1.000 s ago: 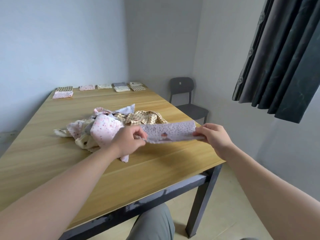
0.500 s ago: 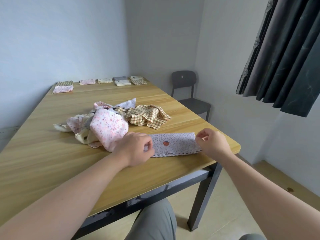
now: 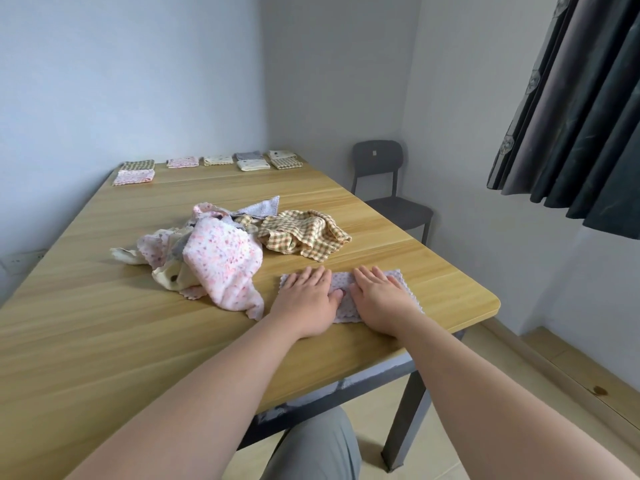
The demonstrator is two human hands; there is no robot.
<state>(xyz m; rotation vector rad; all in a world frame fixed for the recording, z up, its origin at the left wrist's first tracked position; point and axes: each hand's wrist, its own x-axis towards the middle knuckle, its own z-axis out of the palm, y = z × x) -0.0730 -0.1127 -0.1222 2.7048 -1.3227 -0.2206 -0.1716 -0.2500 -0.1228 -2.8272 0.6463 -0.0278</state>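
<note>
Lilac cloth [image 3: 342,282] pressed flat, table edge [image 3: 453,276] near

The lilac cloth [image 3: 341,284] near the right edge is pale purple with fine speckles. In the pile to its left, the floral cloth [image 3: 221,268] is white with small pink flowers, the checked cloth [image 3: 304,233] is yellow and olive gingham, and the far cloth [image 3: 265,206] is plain grey-blue. The table [image 3: 104,323] is light wood grain, the chair [image 3: 381,164] is dark grey, and the curtain [image 3: 571,116] is dark slate.
</note>
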